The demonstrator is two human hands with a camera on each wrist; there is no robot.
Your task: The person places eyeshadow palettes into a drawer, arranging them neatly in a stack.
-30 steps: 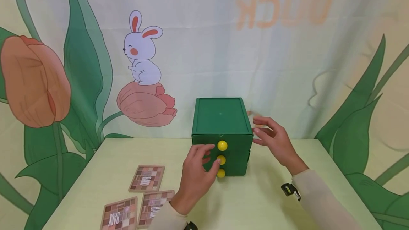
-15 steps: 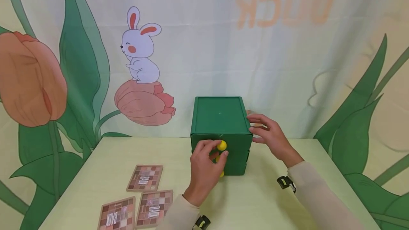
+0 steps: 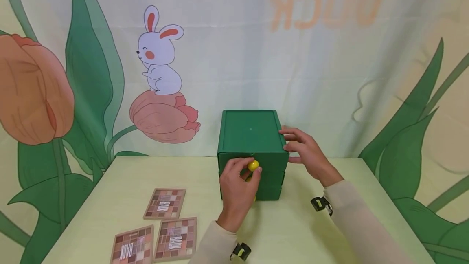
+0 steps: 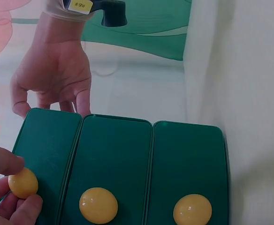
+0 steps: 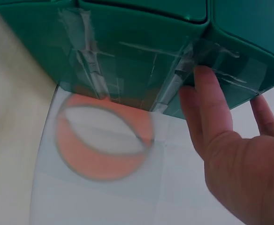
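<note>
Two of my fingertips, thumb and forefinger of my left hand (image 3: 238, 184), are pinching the top yellow knob (image 3: 253, 165) on the front of the green drawer box (image 3: 253, 133), and the other fingers are curling loosely beneath it. My right hand (image 3: 305, 154) is resting flat against the box's right side near the top edge, fingers straight and pressing, not curling around anything.

The box is standing near the far edge of the pale green table (image 3: 293, 231), just in front of the printed backdrop (image 3: 329, 72).

My left wrist camera is showing all three drawer fronts side by side, each with its own knob: the pinched knob (image 4: 23, 183), the middle knob (image 4: 98, 205) and the lowest knob (image 4: 192, 209). From the head view my left hand is covering the two lower knobs almost entirely. The right wrist view is revealing clear tape (image 5: 87, 61) running across the box's side, which the other views are not showing; my right fingers (image 5: 212, 103) are touching it there.

Three eyeshadow palettes (image 3: 165, 203) are lying on the table to my left, well apart from the box. One palette is partly cut off by the lower frame edge.
</note>
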